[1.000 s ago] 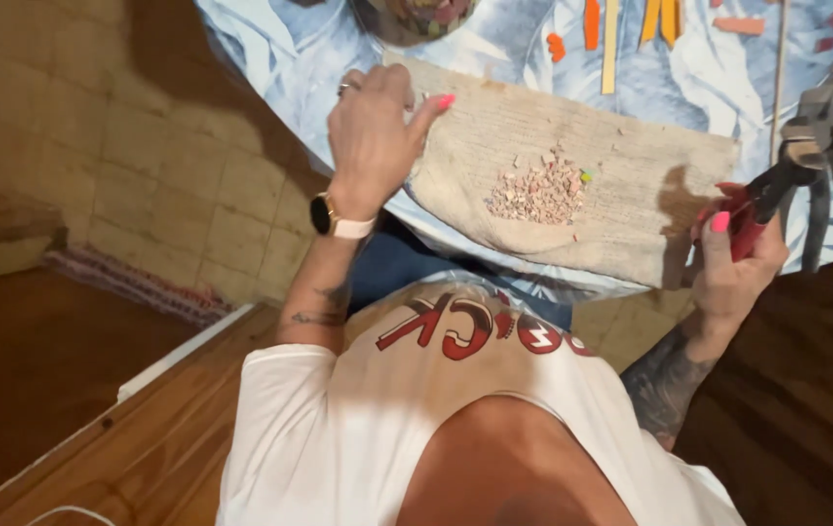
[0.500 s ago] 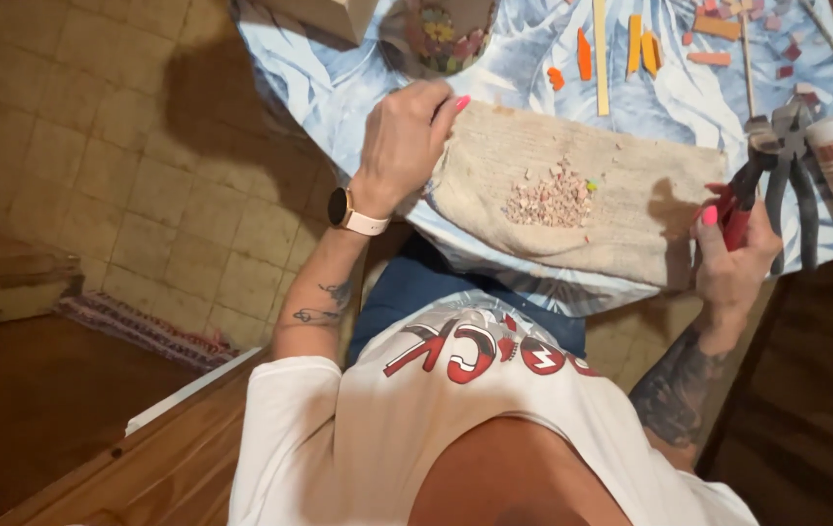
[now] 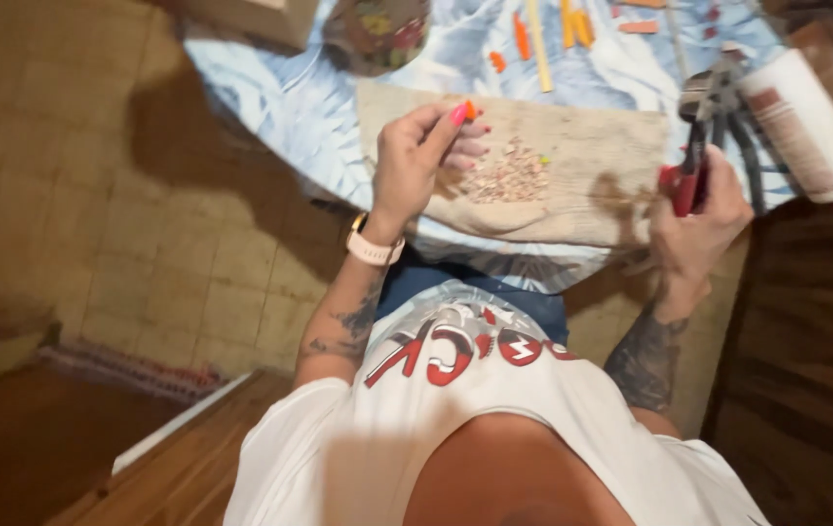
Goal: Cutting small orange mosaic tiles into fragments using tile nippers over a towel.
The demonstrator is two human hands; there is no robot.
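1. Left hand (image 3: 416, 161): raised above the near edge of the work surface, thumb and forefinger closed to a fine pinch, the other fingers curled loosely. Between the fingertips sits a small orange chip (image 3: 470, 109), too small to tell its material. A pale-strapped wristwatch (image 3: 373, 248) is on the wrist.

2. Right hand (image 3: 704, 219): well apart from the left, wrapped around the red handles of a pair of metal nippers (image 3: 689, 166). The head points up and away from the palm. Whether its blades are parted cannot be told.

3. Beige woven cloth mat (image 3: 592, 166): lies flat between the two hands, under and beyond the left fingertips.

4. Heap of small pinkish-tan fragments (image 3: 509, 175): on the mat, just beside and below the left fingertips.

5. Grey-handled metal tool (image 3: 743, 146): just beyond the right hand, partly blurred.

6. White cylindrical container with a brown label (image 3: 806, 127): lying tilted, beyond the right hand on its outer side.

7. Orange and yellow strips (image 3: 572, 19): far beyond both hands.

8. Round patterned bowl (image 3: 378, 29): beyond the left hand.

9. Blue-and-white marbled table cover (image 3: 270, 107): beneath everything.

Step in hand, as a judgement: one chip is lifted clear of the heap while the nippers wait in the other fist. Bringing chip and blades together would call for a steady pinch and close aim, since the piece barely shows past the fingertips and could slip or fly.
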